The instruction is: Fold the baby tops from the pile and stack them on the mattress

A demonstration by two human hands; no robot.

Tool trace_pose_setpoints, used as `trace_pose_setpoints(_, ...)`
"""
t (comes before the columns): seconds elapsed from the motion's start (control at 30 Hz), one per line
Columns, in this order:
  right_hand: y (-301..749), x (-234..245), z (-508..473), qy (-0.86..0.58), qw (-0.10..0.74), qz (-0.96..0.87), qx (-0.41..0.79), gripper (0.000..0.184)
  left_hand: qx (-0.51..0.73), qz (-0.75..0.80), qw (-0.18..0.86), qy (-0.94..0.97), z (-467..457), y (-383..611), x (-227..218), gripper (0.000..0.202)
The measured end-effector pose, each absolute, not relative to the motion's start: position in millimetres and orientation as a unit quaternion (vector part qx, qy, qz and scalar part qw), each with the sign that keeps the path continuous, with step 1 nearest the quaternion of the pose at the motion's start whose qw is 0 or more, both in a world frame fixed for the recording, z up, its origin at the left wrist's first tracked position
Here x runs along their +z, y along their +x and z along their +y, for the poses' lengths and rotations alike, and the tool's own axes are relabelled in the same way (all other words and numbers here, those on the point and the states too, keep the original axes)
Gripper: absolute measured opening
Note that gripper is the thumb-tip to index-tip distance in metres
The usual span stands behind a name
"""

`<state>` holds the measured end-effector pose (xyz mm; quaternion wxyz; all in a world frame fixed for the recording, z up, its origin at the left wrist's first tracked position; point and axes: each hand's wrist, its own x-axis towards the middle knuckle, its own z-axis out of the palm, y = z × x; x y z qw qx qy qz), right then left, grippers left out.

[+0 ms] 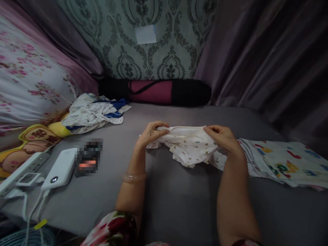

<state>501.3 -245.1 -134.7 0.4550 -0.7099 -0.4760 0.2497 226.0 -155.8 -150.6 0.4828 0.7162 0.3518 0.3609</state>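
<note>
A small white printed garment (193, 148) is stretched between my two hands, just above the grey surface. My left hand (153, 133) pinches the left end of its upper edge, thumb on the near side. At the other end, my right hand (222, 136) grips the edge between thumb and fingers. The opening along the top gapes slightly, and the lower part hangs in loose folds. Its exact kind cannot be made out. Close to my right forearm lies a stack of folded cloths (294, 162) with colourful prints.
A crumpled clothes pile (94, 111) lies back left. Nearer are a white power bank (60, 169), a power strip (23, 174) with cables, a blurred dark object (89, 157) and a yellow cushion (30, 147). A black-and-maroon long bag (153, 91) lies along the wall; curtains (235, 51) hang right.
</note>
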Motion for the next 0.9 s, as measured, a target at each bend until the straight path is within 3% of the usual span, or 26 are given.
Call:
trace_pose_setpoints(0.4, 499.7, -130.6, -248.6, -0.667, 0.488, -0.478, 0.299, 0.036, 0.424, 0.385, 0.352, 0.741, -149.7, 231.9, -156.5, 0.021)
trace_pose_setpoints(0.63, 497.4, -126.9, -250.0, -0.659, 0.474, -0.502, 0.299, 0.038, 0.49, 0.39, 0.29, 0.724, -154.9, 234.0, -142.5, 0.034)
trace_pose_setpoints(0.77, 499.6, -125.6, -254.0, -0.642, 0.465, -0.509, 0.336, 0.039, 0.467, 0.394, 0.37, 0.7, -161.1, 227.2, -132.8, 0.034)
trace_pose_setpoints(0.9, 502.8, -121.1, -259.4, -0.617, 0.443, -0.533, 0.373, 0.039, 0.359, 0.363, 0.502, 0.698, -160.3, 211.5, -128.8, 0.034)
